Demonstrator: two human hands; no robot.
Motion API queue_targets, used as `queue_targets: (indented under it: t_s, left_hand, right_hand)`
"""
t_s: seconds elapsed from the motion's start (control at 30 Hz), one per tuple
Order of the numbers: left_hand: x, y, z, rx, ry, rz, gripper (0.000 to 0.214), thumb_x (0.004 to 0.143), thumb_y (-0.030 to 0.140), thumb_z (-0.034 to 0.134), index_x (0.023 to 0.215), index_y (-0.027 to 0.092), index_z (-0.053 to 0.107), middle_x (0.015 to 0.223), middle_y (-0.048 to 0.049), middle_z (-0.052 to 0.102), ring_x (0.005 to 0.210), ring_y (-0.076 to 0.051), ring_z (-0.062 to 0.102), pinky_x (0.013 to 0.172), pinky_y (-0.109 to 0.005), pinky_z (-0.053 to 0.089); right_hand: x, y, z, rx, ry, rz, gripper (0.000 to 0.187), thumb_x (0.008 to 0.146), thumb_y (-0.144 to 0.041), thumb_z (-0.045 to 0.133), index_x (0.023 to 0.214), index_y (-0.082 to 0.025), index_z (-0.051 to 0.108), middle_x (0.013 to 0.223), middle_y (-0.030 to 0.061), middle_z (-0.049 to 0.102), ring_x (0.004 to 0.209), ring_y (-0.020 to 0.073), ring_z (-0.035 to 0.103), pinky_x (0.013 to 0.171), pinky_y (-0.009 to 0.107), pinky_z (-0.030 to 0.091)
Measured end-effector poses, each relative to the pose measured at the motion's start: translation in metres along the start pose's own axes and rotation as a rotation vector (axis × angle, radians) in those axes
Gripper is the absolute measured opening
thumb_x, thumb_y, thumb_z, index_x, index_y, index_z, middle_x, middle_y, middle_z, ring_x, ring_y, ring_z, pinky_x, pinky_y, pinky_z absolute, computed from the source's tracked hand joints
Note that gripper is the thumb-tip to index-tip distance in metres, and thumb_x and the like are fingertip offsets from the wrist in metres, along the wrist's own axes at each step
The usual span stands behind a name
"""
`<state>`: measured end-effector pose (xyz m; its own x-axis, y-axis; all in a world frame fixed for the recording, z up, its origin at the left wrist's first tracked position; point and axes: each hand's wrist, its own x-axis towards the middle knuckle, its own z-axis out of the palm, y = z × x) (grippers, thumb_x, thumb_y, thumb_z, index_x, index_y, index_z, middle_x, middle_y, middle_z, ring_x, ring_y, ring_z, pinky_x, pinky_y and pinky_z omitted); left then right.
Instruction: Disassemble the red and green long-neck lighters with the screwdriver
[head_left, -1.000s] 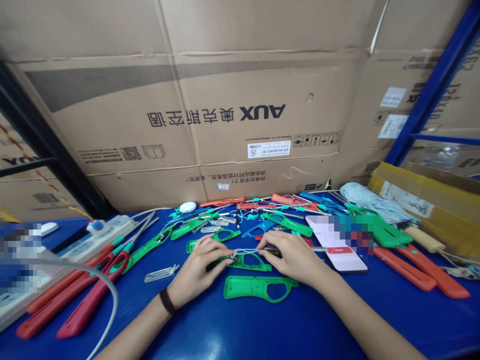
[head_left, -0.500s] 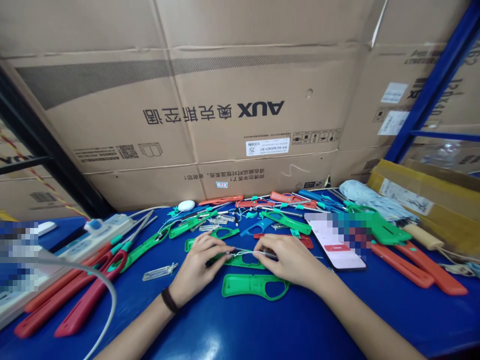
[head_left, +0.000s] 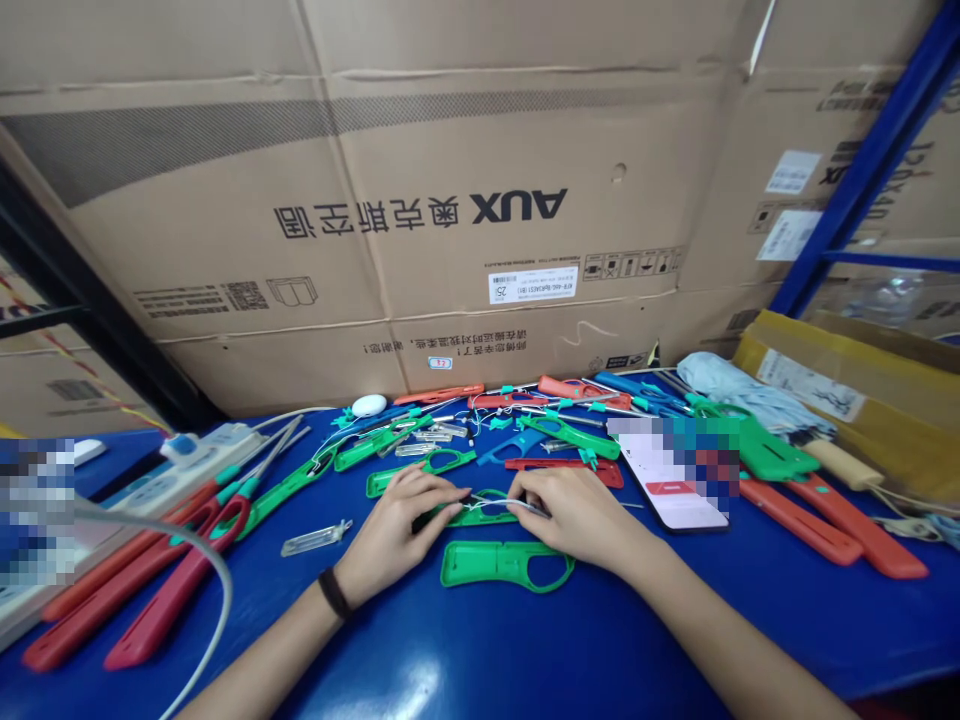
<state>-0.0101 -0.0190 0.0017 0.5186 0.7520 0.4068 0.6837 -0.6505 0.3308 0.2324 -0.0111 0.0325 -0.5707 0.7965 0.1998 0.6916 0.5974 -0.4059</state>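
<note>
My left hand [head_left: 397, 522] pinches a small dark part at its fingertips, mostly hidden, where a thin white wire [head_left: 491, 502] ends. The wire runs across to my right hand [head_left: 581, 515], whose fingers are closed around a slim metal tube, its thin end showing past the knuckles. Just below the hands lies an open green lighter casing half [head_left: 484, 565] with a trigger loop. Another green casing half [head_left: 480, 517] lies behind it, partly covered by my hands. A clear fuel tank [head_left: 311, 541] rests left of my left wrist.
Lighter parts in several colours, including a blue casing piece [head_left: 517, 445], spread along the back. A phone [head_left: 686, 505] lies right of my right hand. Red lighters [head_left: 154, 610] and a power strip [head_left: 161, 487] are at left. A large cardboard box [head_left: 420, 290] stands behind.
The right-hand fingers have shifted slightly on the tube and wire, and the tube's near end looks lighter now. Otherwise the view has only tilted a little; the parts lie as before.
</note>
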Motion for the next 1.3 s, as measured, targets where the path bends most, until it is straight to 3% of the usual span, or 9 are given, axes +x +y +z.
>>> queue_targets:
  t_s: [0.17,0.4,0.57,0.77,1.13,1.3]
  left_hand:
    - [0.001,0.001,-0.001,-0.008,-0.020,0.021,0.029,0.093,0.021,0.048,0.117,0.031,0.061,0.104,-0.0027,0.067,0.096,-0.019,0.060,0.097,-0.045,0.037]
    - [0.003,0.001,-0.001,-0.099,0.030,-0.055,0.023,0.088,0.025,0.057,0.109,0.028,0.066,0.097,-0.0023,0.070,0.090,-0.020,0.062,0.090,-0.042,0.044]
    - [0.003,0.003,-0.001,-0.120,0.027,-0.075,0.020,0.088,0.029,0.057,0.104,0.027,0.068,0.097,-0.0021,0.072,0.091,-0.020,0.064,0.091,-0.041,0.044]
    - [0.002,0.006,-0.002,-0.109,0.022,-0.079,0.018,0.089,0.027,0.056,0.102,0.027,0.068,0.096,-0.0018,0.072,0.090,-0.019,0.064,0.095,-0.045,0.040]
    - [0.000,0.005,-0.008,0.044,-0.053,0.070,0.030,0.090,0.021,0.050,0.115,0.033,0.063,0.109,-0.0024,0.068,0.097,-0.020,0.061,0.095,-0.045,0.041]
    - [-0.001,0.006,-0.012,0.136,-0.112,0.105,0.036,0.089,0.019,0.049,0.120,0.035,0.059,0.115,-0.0013,0.066,0.099,-0.021,0.059,0.099,-0.049,0.034]
  right_hand:
    - [-0.001,0.000,-0.002,-0.016,0.040,-0.004,0.016,0.087,-0.032,0.055,0.081,-0.021,0.064,0.070,-0.0012,0.066,0.063,0.0132,0.058,0.053,0.023,0.030]
    - [-0.001,0.000,0.003,0.018,0.012,-0.023,0.018,0.084,-0.039,0.060,0.082,-0.022,0.066,0.078,0.0016,0.066,0.077,0.0173,0.060,0.062,0.026,0.038]
    - [0.000,0.000,0.004,0.021,0.022,-0.055,0.008,0.083,-0.023,0.058,0.079,-0.021,0.064,0.079,0.0007,0.066,0.079,0.0160,0.060,0.065,0.027,0.040]
    - [0.000,-0.001,0.005,0.014,0.010,-0.065,0.008,0.083,-0.021,0.057,0.079,-0.021,0.064,0.080,0.0008,0.067,0.079,0.0157,0.060,0.065,0.026,0.040]
    - [0.001,0.000,0.003,0.031,-0.023,-0.049,0.009,0.080,-0.016,0.056,0.081,-0.021,0.064,0.081,0.0001,0.067,0.078,0.0154,0.061,0.064,0.025,0.040]
    - [-0.001,0.000,0.003,0.033,-0.021,-0.061,0.008,0.079,-0.016,0.057,0.081,-0.021,0.063,0.081,-0.0003,0.066,0.076,0.0146,0.059,0.063,0.024,0.039]
